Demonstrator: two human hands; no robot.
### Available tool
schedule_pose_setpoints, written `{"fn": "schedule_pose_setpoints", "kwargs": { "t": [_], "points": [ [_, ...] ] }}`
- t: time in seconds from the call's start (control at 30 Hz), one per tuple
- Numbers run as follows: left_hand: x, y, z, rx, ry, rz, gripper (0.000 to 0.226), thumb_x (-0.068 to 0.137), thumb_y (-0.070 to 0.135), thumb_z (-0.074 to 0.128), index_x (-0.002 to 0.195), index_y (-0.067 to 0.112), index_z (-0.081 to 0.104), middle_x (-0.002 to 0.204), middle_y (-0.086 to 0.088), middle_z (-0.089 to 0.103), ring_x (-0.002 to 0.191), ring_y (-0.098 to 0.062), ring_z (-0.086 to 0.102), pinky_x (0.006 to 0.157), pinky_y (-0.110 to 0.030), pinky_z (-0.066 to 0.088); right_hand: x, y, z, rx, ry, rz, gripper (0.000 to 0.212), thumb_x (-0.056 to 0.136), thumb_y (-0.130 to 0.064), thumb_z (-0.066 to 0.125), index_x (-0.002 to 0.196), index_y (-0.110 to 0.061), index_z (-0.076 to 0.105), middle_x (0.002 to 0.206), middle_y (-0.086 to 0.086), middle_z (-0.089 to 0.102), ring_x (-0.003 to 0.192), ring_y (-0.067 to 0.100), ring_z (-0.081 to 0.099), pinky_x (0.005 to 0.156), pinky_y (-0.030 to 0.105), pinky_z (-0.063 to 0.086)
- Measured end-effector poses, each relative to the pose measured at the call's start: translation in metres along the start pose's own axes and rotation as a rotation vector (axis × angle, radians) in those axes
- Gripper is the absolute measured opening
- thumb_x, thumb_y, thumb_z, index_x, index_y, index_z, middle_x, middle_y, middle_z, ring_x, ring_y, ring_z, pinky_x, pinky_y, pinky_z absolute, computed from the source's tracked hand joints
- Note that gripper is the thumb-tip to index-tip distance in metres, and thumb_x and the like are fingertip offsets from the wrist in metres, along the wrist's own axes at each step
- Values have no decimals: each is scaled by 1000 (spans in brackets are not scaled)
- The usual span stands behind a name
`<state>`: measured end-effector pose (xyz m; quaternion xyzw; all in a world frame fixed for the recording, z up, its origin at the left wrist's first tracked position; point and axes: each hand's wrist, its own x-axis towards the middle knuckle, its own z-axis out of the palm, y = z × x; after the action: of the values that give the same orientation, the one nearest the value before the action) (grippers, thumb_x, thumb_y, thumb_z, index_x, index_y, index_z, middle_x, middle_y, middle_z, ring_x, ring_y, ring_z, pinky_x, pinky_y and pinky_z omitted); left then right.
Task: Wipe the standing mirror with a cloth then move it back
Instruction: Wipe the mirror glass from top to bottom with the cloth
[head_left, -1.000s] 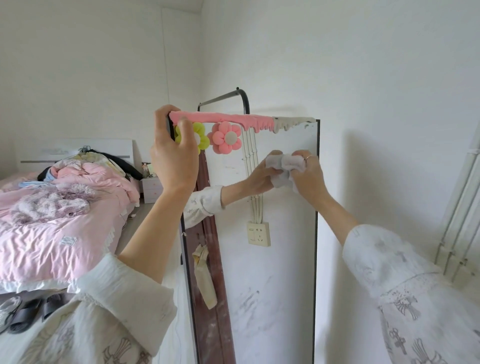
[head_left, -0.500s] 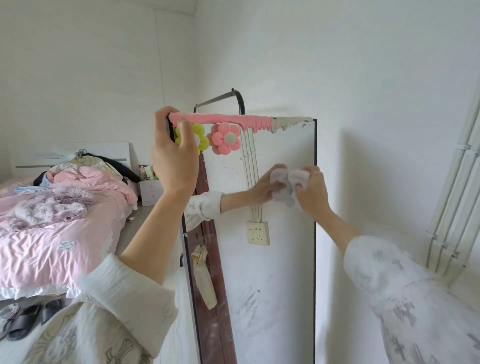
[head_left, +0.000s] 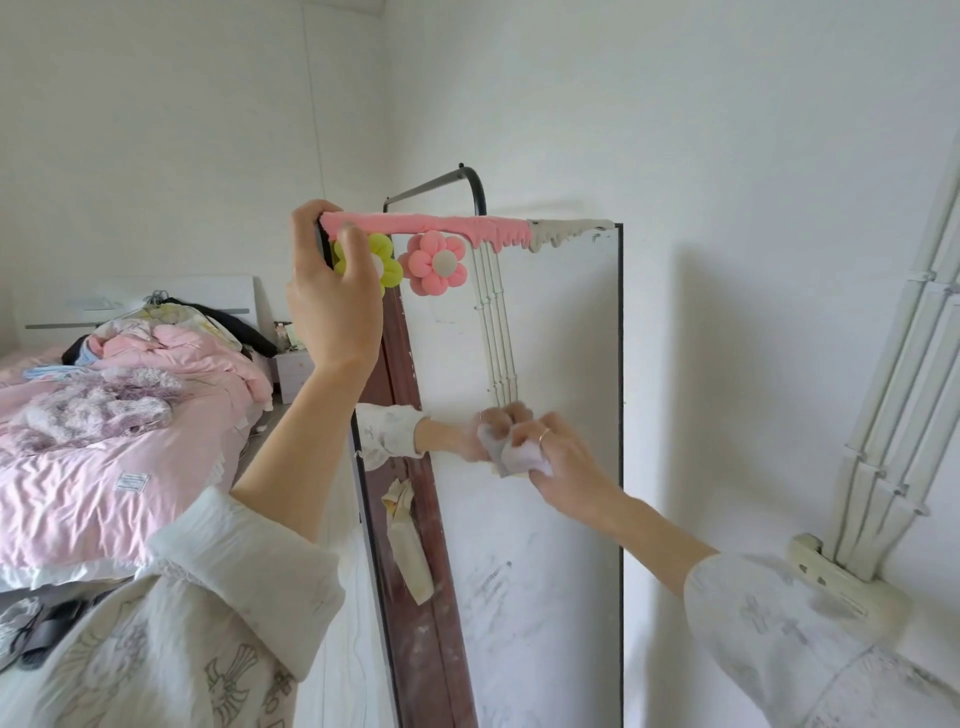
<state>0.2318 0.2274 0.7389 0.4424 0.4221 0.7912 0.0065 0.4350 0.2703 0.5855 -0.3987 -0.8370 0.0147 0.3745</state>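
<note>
While the left hand (head_left: 332, 296) grips the mirror (head_left: 561, 332) at its top left corner, the right hand (head_left: 558, 457) presses the bunched cloth (head_left: 514, 454) mid-glass; advise overlapping strokes toward the smeared lower edge.

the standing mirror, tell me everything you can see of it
The standing mirror is tall, with a thin dark frame, upright near the white wall. Pink and pale drip-like trim runs along its top edge, with a yellow and a pink puffy flower below. The left hand grips its top left corner; the right hand presses a white cloth on the glass. Smudges mark the lower glass.
</note>
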Motion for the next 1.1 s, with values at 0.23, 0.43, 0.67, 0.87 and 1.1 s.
{"fn": "schedule_pose_setpoints", "kwargs": {
  "t": [0.23,0.43,0.67,0.87,1.1],
  "points": [
    [-3,2,-1,7,-17,-10,14,83,26,35,89,34,44,56,20,53,57,-10,51,61,-40,49,16,11,-22,149,80,290,34,80,-1,58,112,-9,55,105,10,53,94,29,58,68,24,40],
    [-2,2,-1,2,-15,-5,13,84,25,36,89,33,44,63,13,53,62,-17,54,64,-46,51,77,-19,-55,146,394,154,27,88,-5,53,114,-2,49,102,8,47,87,19,48,65,10,34],
    [1,2,-5,1,-50,-23,13,86,22,35,91,30,43,68,12,54,66,-16,53,68,-45,50,34,-45,-6,102,151,39,26,83,-7,64,109,-4,58,102,9,53,90,23,54,74,24,44],
    [2,2,-11,-30,-154,-33,17,91,28,34,104,30,45,72,11,55,67,-14,53,72,-46,51,-3,-30,4,20,-182,-152,14,78,-3,59,91,-6,65,104,7,59,91,13,49,74,18,40],
    [-13,-5,-20,-47,-314,-26,42,101,33,17,141,22,26,127,12,48,99,10,44,87,-17,34,43,-48,-28,134,175,53,32,85,-17,62,114,-12,48,104,0,48,93,20,53,76,25,40]
  ]
}}
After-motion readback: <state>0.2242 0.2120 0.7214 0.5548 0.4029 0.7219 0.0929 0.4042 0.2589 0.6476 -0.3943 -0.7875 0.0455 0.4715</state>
